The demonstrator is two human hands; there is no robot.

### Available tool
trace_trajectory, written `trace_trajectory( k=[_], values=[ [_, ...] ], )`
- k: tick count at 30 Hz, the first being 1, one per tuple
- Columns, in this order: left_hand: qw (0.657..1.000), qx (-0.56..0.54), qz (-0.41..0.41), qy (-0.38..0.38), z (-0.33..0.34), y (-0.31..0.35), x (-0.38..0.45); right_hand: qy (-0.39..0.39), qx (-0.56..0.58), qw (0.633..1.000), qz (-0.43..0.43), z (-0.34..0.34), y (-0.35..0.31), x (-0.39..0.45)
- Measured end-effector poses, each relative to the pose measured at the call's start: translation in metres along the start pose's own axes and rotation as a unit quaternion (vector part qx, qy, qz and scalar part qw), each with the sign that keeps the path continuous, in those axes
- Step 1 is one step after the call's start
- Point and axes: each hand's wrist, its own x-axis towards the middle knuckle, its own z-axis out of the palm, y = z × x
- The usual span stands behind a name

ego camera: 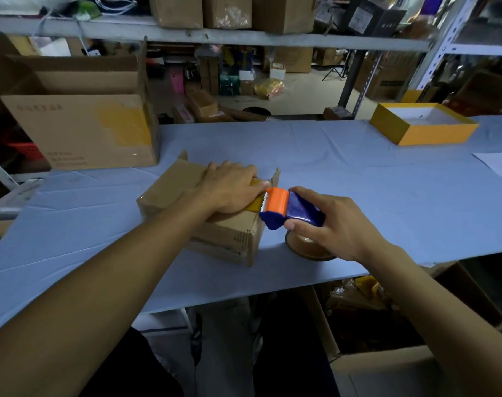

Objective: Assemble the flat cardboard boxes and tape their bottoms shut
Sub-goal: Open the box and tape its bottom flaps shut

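A small brown cardboard box (pixel 224 239) lies bottom-up on the blue table (pixel 330 156) in front of me. My left hand (pixel 229 190) presses flat on its top, fingers straight over a strip of yellowish tape (pixel 254 206). My right hand (pixel 330 224) grips a tape dispenser (pixel 290 209) with a blue body and an orange cutter at the box's right edge. The brown tape roll (pixel 310 250) hangs under that hand, partly hidden.
A large open cardboard carton (pixel 80 130) stands at the table's back left. A yellow shallow box (pixel 424 127) sits at the back right, with a white sheet (pixel 499 167) near the right edge. Shelves with boxes rise behind; an open carton (pixel 381 356) stands below the table.
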Motion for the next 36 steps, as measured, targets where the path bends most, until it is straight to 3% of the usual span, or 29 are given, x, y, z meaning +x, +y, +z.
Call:
trace_trajectory(
  k=[5, 12, 23, 31, 36],
  values=[
    [0.999, 0.004, -0.030, -0.025, 0.001, 0.004, 0.010, 0.011, 0.004, 1.000, 0.001, 0.003, 0.001, -0.003],
    [0.999, -0.022, -0.039, 0.005, 0.004, 0.003, 0.012, -0.005, 0.006, 1.000, -0.002, -0.002, 0.007, -0.004],
    [0.999, -0.017, -0.037, 0.030, 0.009, 0.000, 0.016, -0.085, -0.127, 0.988, -0.012, -0.018, 0.010, -0.003],
    [0.999, -0.019, -0.036, 0.035, 0.012, -0.001, 0.017, -0.137, -0.130, 0.982, 0.001, -0.027, 0.000, 0.012],
    [0.999, 0.001, -0.033, 0.034, 0.013, -0.001, 0.018, -0.130, -0.244, 0.960, -0.035, -0.032, -0.026, 0.033]
  ],
)
